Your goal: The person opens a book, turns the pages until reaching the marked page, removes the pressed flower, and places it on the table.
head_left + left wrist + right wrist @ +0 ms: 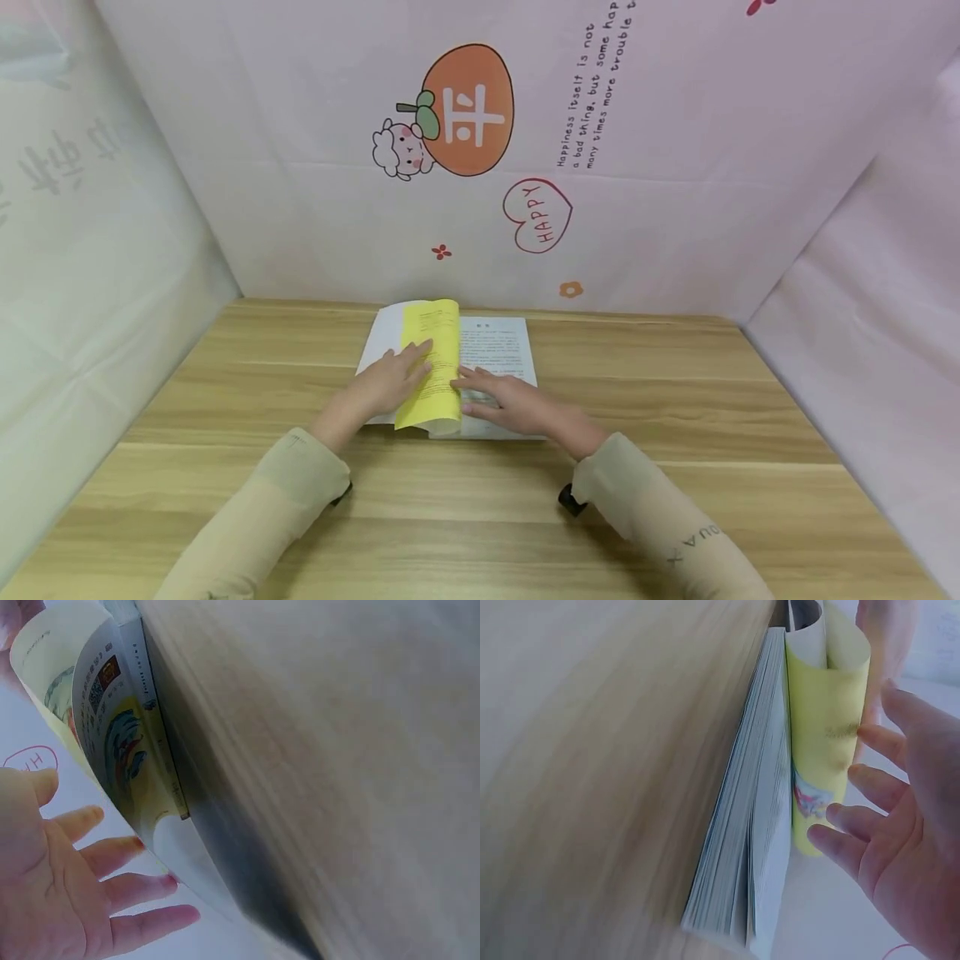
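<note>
Both your hands meet over an open paperback book, which lies on the wood-grain counter close against the far edge, slightly left of that edge's middle and well apart from the two far corners. A bright yellow leaf rises from the middle of the spread and curls toward the counter's left edge, covering part of a white sheet beneath it; to its right, a page of print lies bare. Your left hand rests on the leaf, its fingers outstretched and spread, pinching nothing. Your right hand reaches in over the printed page with its fingers also spread and nothing gripped, their tips at the leaf's right-hand bend; whether they press there or only brush it, you cannot tell. The key relation is side to side: the leaf's long axis runs from the counter's near edge toward its far edge, the left hand lies across it and is the nearer, and for the right hand's fingers the leaf lies just to the left. The right wrist view shows the thick page block beside the rolled leaf, while the left catches a colourful printed cover curling up next to the spine.
</note>
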`<state>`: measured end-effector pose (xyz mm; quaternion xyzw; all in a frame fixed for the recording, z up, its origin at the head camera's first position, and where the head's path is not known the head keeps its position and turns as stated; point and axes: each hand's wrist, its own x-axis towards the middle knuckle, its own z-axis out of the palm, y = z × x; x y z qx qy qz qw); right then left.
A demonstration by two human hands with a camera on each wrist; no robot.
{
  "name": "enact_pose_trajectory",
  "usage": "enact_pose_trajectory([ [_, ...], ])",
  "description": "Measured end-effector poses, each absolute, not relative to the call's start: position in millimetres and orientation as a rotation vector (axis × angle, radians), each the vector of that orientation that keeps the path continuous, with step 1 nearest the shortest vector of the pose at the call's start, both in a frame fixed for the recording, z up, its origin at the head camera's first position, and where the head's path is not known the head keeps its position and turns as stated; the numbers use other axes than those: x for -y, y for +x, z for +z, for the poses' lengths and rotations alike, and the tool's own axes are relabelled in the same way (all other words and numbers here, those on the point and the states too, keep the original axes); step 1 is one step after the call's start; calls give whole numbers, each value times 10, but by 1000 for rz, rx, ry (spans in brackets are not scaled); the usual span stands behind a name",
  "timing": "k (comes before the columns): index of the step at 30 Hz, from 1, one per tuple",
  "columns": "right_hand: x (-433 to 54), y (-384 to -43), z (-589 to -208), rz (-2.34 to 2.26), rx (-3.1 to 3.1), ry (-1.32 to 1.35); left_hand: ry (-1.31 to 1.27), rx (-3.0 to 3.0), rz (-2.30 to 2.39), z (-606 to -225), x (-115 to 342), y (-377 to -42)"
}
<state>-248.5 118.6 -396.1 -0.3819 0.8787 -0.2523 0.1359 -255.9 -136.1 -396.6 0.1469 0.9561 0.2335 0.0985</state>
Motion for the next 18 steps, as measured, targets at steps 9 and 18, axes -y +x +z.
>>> enact_pose_trajectory([
  [9,-1513,-2520,-3975,-592,-2535,-924,397,-2816,673,-3939,1404,-2565],
  [18,-1742,-2558,-3981,-468,-2537,-921,335,-2771,535,-3919,1472,-2599],
])
